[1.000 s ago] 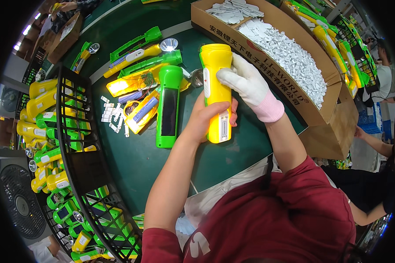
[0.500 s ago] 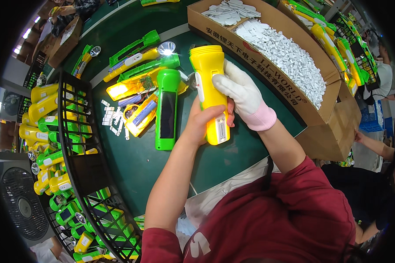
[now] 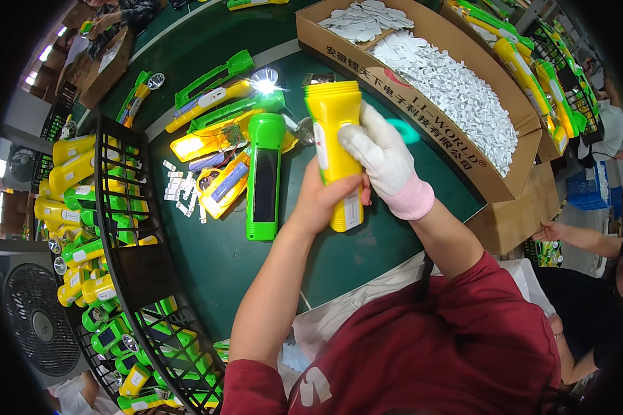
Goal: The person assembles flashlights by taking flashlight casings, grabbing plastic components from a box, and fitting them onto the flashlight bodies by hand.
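A dark green table [image 3: 242,283] is topped by a green flashlight [image 3: 265,131], laid with its dark panel facing up. Just left of that flashlight, a yellow casing [image 3: 210,205] bearing a blue cell is set down; farther left, small white pieces [image 3: 176,188] are scattered. Beyond its head, green shells [image 3: 221,75] and a yellow body [image 3: 211,99] (its reflector brightly lit) are spread. Well to its right, a carton [image 3: 429,114] is placed.
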Available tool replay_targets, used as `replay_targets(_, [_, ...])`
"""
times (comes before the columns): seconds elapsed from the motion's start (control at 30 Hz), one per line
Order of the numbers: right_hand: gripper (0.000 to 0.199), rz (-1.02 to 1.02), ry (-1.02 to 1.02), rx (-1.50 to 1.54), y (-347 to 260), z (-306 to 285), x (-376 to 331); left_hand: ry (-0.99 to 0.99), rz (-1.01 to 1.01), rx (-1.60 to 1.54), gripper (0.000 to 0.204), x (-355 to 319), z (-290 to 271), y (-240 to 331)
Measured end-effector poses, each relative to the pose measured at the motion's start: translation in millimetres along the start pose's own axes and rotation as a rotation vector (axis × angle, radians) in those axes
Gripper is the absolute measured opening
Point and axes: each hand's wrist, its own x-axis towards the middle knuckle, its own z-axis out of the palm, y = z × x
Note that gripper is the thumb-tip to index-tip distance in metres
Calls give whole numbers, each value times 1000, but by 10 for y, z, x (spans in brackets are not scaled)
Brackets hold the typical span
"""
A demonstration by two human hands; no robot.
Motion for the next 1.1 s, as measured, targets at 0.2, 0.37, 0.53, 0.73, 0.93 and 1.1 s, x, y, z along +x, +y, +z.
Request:
replay_targets(0.2, [38, 52, 32, 157, -109, 50, -20, -8, 2, 35, 23, 2, 12, -17])
replay_targets(0.37, [38, 71, 70, 149, -86, 67, -19, -32, -14, 3, 35, -17, -13, -52])
replay_targets(0.53, [38, 96, 27, 113, -51, 3, 18, -31, -20, 7, 36, 24, -28, -69])
replay_targets(0.73, [37, 28, -40, 127, -60, -20, 32, -12, -13, -19, 32, 9, 15, -14])
replay_targets(0.93, [38, 1, -41, 70, -64, -37, 1, -4, -7, -45, 28, 4, 0, -52])
replay_targets(1.1, [45, -94, 24, -214, -119, 11, -56, -47, 2, -18, 32, -28, -15, -18])
